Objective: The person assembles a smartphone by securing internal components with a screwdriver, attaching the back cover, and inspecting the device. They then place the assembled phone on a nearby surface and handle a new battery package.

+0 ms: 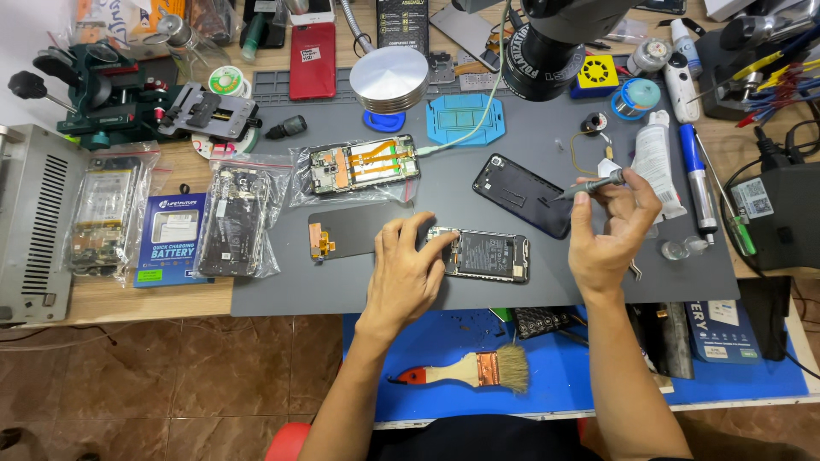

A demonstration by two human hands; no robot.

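An opened phone [480, 254], its back removed so that battery and board are exposed, lies flat on the grey work mat [530, 137], near the middle of the near edge. It is steadied at its left end by the left hand [407, 271], whose fingers are spread and pressed down on the frame, gripping nothing. A slim grey screwdriver [589, 185] is pinched between thumb and fingertips of the right hand [611, 229], raised just right of the phone, its tip pointing left and clear of the phone.

The removed dark back cover [523, 195] lies tilted just beyond the phone; a detached black screen [346, 232] rests to its left, partly under the left hand. A second opened phone in a clear bag [363, 166] lies farther off, and a paintbrush [465, 370] on the blue mat [589, 376] nearer the person.

For good work, it is judged that the frame should be kept pinned flat while the driver is brought down upright onto a screw head, seated fully before turning, and pressed lightly, so that the small screws are not stripped and the tip is kept off the battery.
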